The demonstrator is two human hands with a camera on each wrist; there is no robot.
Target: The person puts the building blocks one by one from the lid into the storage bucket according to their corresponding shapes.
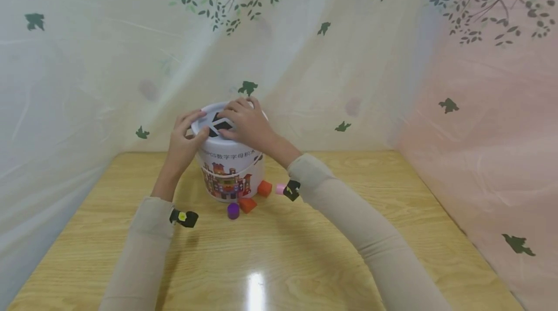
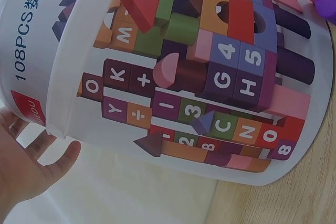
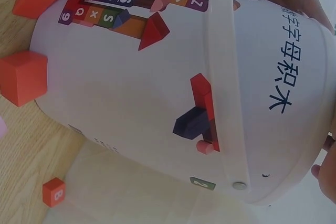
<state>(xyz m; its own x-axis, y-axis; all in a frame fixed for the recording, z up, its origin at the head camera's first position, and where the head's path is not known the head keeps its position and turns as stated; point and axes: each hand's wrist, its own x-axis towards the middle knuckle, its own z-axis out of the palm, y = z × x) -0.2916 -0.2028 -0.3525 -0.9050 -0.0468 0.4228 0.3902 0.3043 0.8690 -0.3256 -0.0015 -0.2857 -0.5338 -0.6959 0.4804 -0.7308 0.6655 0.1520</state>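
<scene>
A white lidded bucket (image 1: 231, 153) with printed toy blocks and Chinese writing stands upright on the table. Dark cut-out holes (image 1: 223, 126) show in its pale lid (image 1: 212, 108). My left hand (image 1: 178, 144) grips the lid's left edge, thumb at the front and fingers along the side. In the left wrist view its fingers (image 2: 65, 161) lie at the bucket's rim. Across the lid's right half reaches my right hand (image 1: 253, 126), fingers bent over the holes and thumb beside one. I cannot tell whether it pinches anything.
Before the bucket lie a purple cylinder (image 1: 233, 211), an orange-red block (image 1: 247, 205), a red cube (image 1: 264, 188) and a pink block (image 1: 280, 189). A red cube marked B (image 3: 54, 192) sits farther back. The bucket's handle (image 2: 73, 51) hangs down. A patterned curtain (image 1: 305, 83) hangs behind.
</scene>
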